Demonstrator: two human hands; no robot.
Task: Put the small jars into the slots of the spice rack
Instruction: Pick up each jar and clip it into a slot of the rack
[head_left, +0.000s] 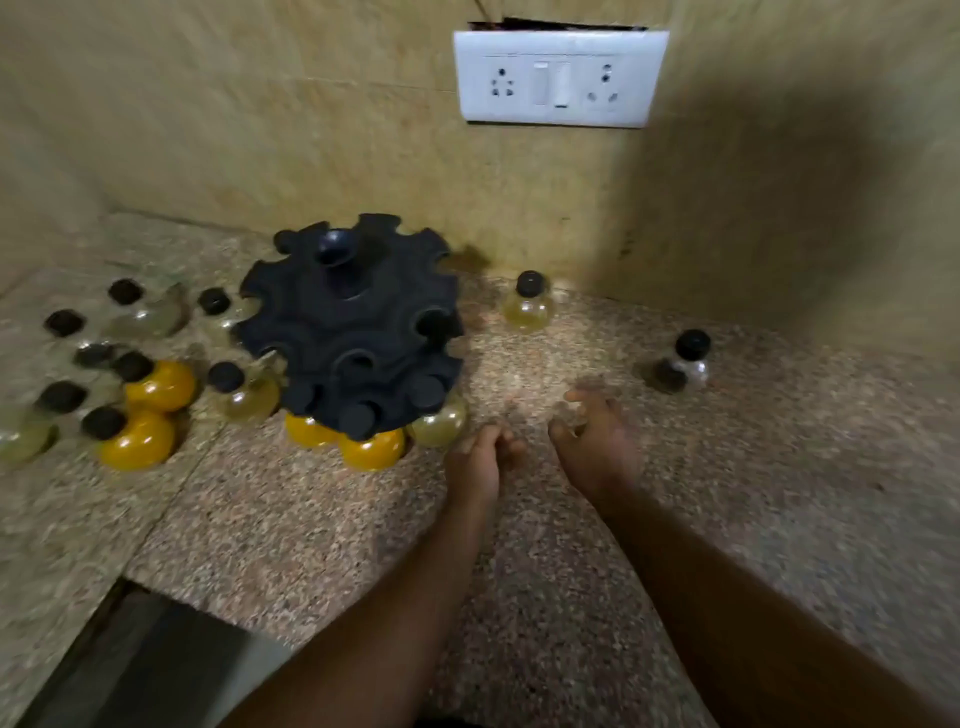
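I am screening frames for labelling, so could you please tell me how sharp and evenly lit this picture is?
Head view: motion blur smears both hands, the right hand more than the left hand; head view: a broad dark shadow covers the beige tiled wall at right; head view: highlights glare on the round yellow jars.
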